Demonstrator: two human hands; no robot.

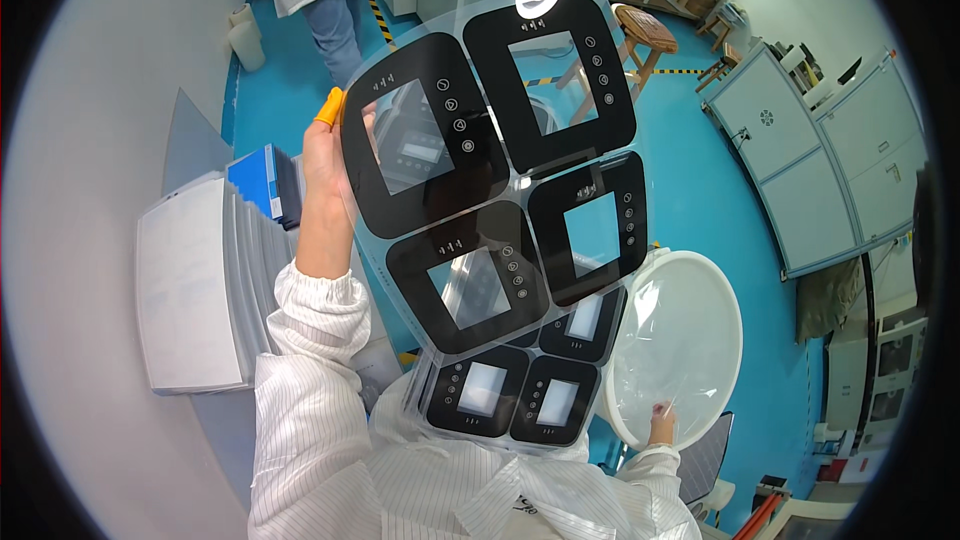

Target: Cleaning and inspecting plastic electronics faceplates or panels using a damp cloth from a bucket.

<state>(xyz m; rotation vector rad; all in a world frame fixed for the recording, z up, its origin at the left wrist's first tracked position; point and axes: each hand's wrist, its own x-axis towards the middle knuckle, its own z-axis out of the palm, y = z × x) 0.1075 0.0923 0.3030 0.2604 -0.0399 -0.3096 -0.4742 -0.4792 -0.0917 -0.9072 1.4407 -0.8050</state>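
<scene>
My left hand (328,175), with an orange finger cot (329,106) on one digit, grips the left edge of a clear sheet (518,183) held up in front of me. Several black panels (585,140) are printed on it, each with a see-through window and a column of small round icons. Below it, close to my body, lie more such sheets (487,430), partly covered by the raised one. My right hand (662,424) is at the near side of a round white bin (737,330), its fingers drawn together on glinting clear plastic film (690,380).
On the left stands a tall stack of white sheets (190,290), with a blue folder (256,183) behind it. Grey cabinets (800,150) line the right side. A wooden stool (648,30) and another person's legs (340,25) are farther off on the blue floor.
</scene>
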